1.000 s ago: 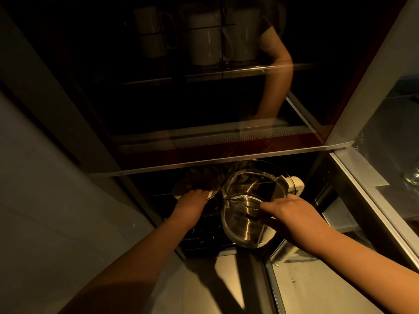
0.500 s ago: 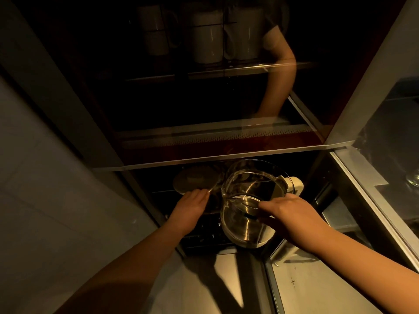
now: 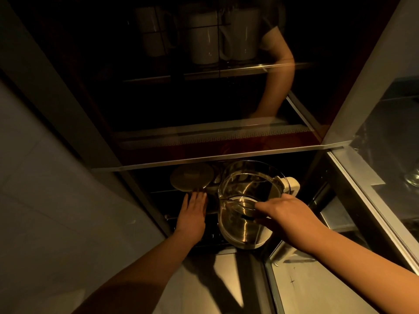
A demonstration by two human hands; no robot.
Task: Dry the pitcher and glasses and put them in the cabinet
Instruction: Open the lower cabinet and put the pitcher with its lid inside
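My right hand grips the glass pitcher's rim on the lower cabinet rack — seemingly empty; my left hand lies open, flat, beside a round lid.

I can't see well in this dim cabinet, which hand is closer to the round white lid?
Left. The left hand lies flat just below the round white lid, fingertips at its edge. The right hand is off to the right, holding the glass pitcher.
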